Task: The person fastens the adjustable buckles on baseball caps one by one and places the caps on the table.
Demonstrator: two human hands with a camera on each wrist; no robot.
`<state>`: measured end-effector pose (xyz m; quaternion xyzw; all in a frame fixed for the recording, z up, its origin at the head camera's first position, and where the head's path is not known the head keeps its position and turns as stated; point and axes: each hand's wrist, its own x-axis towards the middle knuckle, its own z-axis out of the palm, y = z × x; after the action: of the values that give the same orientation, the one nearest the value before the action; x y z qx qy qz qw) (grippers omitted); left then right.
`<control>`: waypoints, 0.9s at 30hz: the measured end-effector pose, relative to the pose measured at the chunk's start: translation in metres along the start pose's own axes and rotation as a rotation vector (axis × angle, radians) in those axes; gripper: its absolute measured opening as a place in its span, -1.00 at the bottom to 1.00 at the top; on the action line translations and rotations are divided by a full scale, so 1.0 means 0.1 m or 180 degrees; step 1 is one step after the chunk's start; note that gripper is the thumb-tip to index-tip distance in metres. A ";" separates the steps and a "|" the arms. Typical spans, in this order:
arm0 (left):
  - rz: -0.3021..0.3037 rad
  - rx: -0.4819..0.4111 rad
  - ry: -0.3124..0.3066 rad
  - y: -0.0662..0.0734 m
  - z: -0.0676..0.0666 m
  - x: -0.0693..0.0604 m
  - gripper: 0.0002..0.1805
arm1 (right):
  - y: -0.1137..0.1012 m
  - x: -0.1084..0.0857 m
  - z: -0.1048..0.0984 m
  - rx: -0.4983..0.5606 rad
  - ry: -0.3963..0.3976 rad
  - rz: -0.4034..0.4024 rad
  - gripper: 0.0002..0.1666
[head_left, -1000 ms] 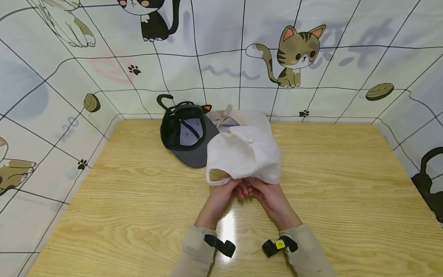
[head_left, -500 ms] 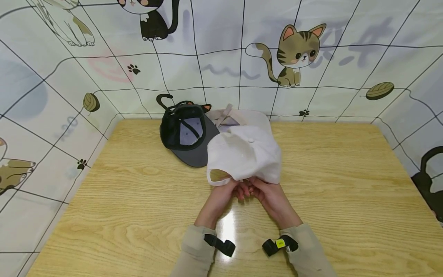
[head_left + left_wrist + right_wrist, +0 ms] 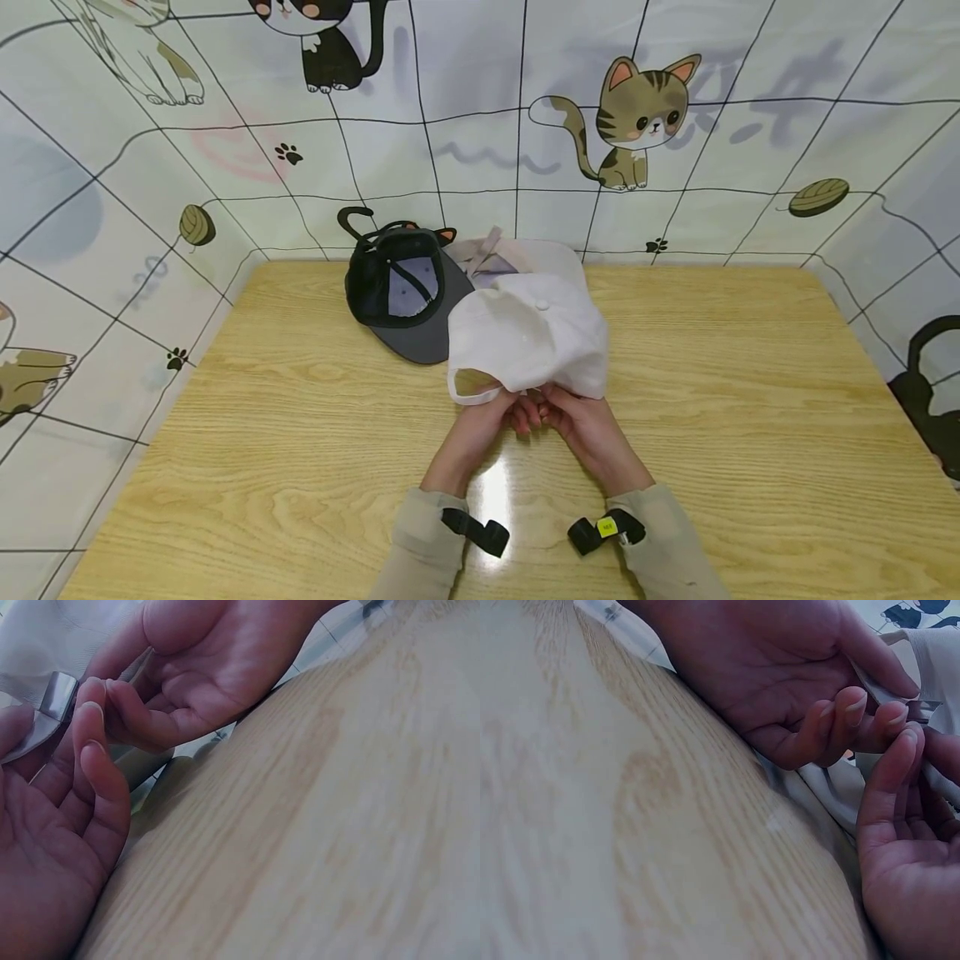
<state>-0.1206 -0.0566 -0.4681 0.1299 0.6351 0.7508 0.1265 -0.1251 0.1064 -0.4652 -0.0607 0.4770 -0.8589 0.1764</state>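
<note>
A white cap [image 3: 525, 333] is held near the middle of the table, its back opening and strap toward me. My left hand [image 3: 480, 429] pinches the strap [image 3: 34, 739] beside a metal buckle [image 3: 58, 696]. On the other side of that buckle, my right hand [image 3: 596, 433] pinches the cap's strap between thumb and fingers. The fingertips of both hands meet below the buckle, as the right wrist view shows. Partly hidden behind the cap is a paler cap [image 3: 566, 254] with its own strap, and left of it a dark grey cap [image 3: 423, 337] lies with its inside showing.
The wooden table [image 3: 300, 467] reaches back to a white cloth backdrop [image 3: 480, 158] printed with cats and grid lines. A cat-eared black item [image 3: 360, 218] shows behind the dark grey cap, partly hidden. Black straps [image 3: 476, 532] circle both sleeves.
The head view has shifted very slightly. Both hands keep their hold on the strap, and the caps stay where they were.
</note>
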 end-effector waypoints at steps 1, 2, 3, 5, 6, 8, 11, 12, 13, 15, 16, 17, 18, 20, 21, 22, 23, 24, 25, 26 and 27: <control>-0.0002 -0.0008 0.0006 0.00 0.00 0.00 -0.50 | 0.00 0.00 0.00 -0.0004 -0.0007 0.0001 -0.94; -0.0002 -0.0019 0.0014 0.00 0.00 0.00 -0.50 | 0.00 0.00 0.00 -0.0014 -0.0012 -0.0001 -0.94; 0.0004 -0.0020 0.0022 0.00 0.00 0.00 -0.51 | 0.01 0.00 0.00 -0.0022 -0.0013 0.0004 -0.94; 0.0003 -0.0047 0.0039 0.00 0.00 0.00 -0.51 | 0.01 0.00 0.00 -0.0040 -0.0026 -0.0004 -0.93; 0.0009 -0.0057 0.0047 0.00 0.00 0.00 -0.51 | 0.01 0.00 0.00 -0.0050 -0.0028 -0.0004 -0.93; 0.0013 -0.0076 0.0060 0.00 0.00 0.00 -0.51 | 0.01 0.01 0.00 -0.0061 -0.0011 0.0001 -0.93; 0.0011 -0.0098 0.0066 0.01 0.00 0.00 -0.50 | 0.01 0.01 0.00 -0.0075 0.0036 0.0021 -0.92; 0.0008 -0.0103 0.0065 0.01 0.00 0.00 -0.51 | 0.01 0.01 0.01 -0.0079 0.0051 0.0026 -0.92; 0.0008 -0.0102 0.0062 0.01 0.00 0.00 -0.51 | 0.01 0.01 0.01 -0.0080 0.0065 0.0033 -0.92; -0.0002 -0.0099 0.0061 0.01 -0.01 0.00 -0.54 | 0.01 0.01 0.01 -0.0091 0.0075 0.0035 -0.92; -0.0014 -0.0101 0.0059 0.01 -0.01 0.00 -0.55 | 0.01 0.00 0.01 -0.0093 0.0069 0.0031 -0.92; -0.0023 -0.0113 0.0053 0.01 -0.01 0.00 -0.56 | 0.01 0.00 0.01 -0.0092 0.0054 0.0027 -0.93; -0.0027 -0.0122 0.0044 0.01 -0.01 0.01 -0.57 | 0.01 0.00 0.01 -0.0091 0.0036 0.0020 -0.93; -0.0050 -0.0133 0.0045 0.02 -0.01 0.01 -0.57 | 0.01 0.00 0.00 -0.0091 0.0000 0.0009 -0.94; -0.0054 -0.0140 0.0041 0.02 -0.01 0.01 -0.58 | 0.01 0.00 0.00 -0.0092 -0.0016 0.0006 -0.94; -0.0052 -0.0139 0.0039 0.02 -0.01 0.01 -0.59 | 0.01 0.00 0.00 -0.0095 -0.0018 0.0004 -0.93; -0.0045 -0.0140 0.0038 0.03 -0.01 0.01 -0.59 | 0.01 0.00 0.00 -0.0101 -0.0013 0.0005 -0.93; -0.0043 -0.0140 0.0045 0.03 -0.01 0.01 -0.59 | 0.01 0.00 0.00 -0.0112 -0.0001 0.0007 -0.92; -0.0048 -0.0133 0.0051 0.03 -0.01 0.01 -0.59 | 0.01 0.00 0.00 -0.0124 0.0017 0.0013 -0.91; -0.0044 -0.0134 0.0052 0.02 -0.01 0.02 -0.60 | 0.01 0.00 0.01 -0.0132 0.0038 0.0019 -0.91; -0.0045 -0.0131 0.0059 0.02 -0.01 0.01 -0.59 | 0.01 0.00 0.01 -0.0140 0.0058 0.0024 -0.90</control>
<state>-0.1224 -0.0576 -0.4660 0.1158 0.6216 0.7640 0.1286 -0.1246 0.1052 -0.4658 -0.0550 0.4977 -0.8480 0.1739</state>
